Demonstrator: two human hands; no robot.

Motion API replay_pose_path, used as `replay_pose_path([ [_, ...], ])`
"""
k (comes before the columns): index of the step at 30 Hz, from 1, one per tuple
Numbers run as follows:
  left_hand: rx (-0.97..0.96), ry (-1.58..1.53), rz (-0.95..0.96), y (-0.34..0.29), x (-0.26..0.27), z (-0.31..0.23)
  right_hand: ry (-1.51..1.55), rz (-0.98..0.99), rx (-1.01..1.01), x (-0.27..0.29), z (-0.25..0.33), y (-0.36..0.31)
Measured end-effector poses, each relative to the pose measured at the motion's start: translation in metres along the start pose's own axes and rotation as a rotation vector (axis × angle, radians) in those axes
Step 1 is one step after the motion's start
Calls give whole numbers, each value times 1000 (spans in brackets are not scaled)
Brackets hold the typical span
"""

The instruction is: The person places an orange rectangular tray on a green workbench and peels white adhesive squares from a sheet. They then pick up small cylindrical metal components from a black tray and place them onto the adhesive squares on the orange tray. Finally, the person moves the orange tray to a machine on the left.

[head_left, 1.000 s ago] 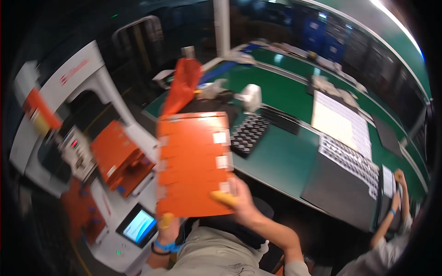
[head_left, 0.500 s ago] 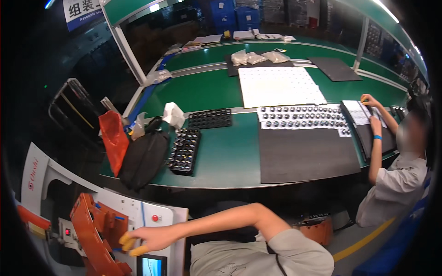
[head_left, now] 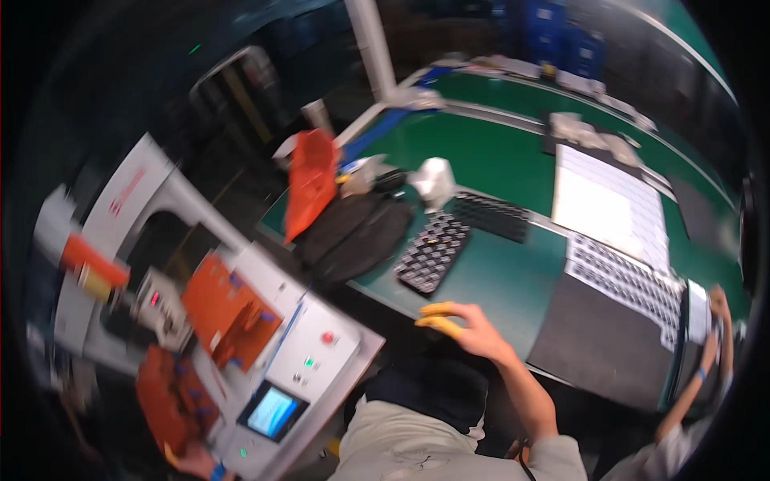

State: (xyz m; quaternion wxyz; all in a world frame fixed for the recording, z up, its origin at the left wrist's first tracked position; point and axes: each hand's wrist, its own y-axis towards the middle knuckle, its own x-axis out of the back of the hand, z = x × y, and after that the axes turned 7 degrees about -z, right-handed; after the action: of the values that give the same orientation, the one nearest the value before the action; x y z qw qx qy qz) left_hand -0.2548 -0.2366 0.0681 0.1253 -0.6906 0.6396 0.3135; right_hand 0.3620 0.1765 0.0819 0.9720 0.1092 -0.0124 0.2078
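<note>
My left hand (head_left: 195, 459), yellow covers on its fingertips and a blue band at the wrist, grips the lower edge of an orange fixture (head_left: 175, 401) with blue parts along it. Part of that hand is cut off by the picture's dark rim. A second orange fixture (head_left: 228, 313) sits on the white machine (head_left: 196, 204), beside a small box with a red display. Out over the gap between machine and bench is my right hand (head_left: 473, 329), its yellow-covered fingers stretched out and slightly apart, holding nothing. Nearest to it is a black tray (head_left: 433, 252) filled with small shiny parts.
A control panel with a red button (head_left: 327, 337) and a lit screen (head_left: 273, 412) lies between my arms. The green bench (head_left: 489, 276) holds a dark bag (head_left: 353, 232), a red bag (head_left: 311, 184) and a dark mat (head_left: 597, 341). At the right, another person's hands (head_left: 714, 321) work.
The view has swung left. My right hand has left the machine and moved right toward the bench. The orange fixture at my left hand now stands apart from the one on the machine.
</note>
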Motion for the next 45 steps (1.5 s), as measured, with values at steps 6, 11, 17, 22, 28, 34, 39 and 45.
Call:
replay_pose_path([
  [6,280,-175,-70,-37,-61,-10,24,-91,-41,-4,-3,-21],
  [11,324,-242,-208,-7,-35,2,7,-83,-21,-5,-17,-29],
  [17,304,-206,-252,7,-60,-1,75,-123,-78,-1,-20,-33],
  [22,388,-251,-178,29,-54,18,74,-144,-89,-4,-33,-42],
  [28,439,-125,-120,86,-45,46,31,-165,-98,-4,-38,-45],
  [34,681,-164,-16,122,43,25,-18,-64,-120,-2,-14,-40],
  [39,197,279,179,39,-95,12,25,-156,-82,32,-12,-58],
  [45,-171,617,642,-170,-308,78,-162,-357,61,46,-34,-70],
])
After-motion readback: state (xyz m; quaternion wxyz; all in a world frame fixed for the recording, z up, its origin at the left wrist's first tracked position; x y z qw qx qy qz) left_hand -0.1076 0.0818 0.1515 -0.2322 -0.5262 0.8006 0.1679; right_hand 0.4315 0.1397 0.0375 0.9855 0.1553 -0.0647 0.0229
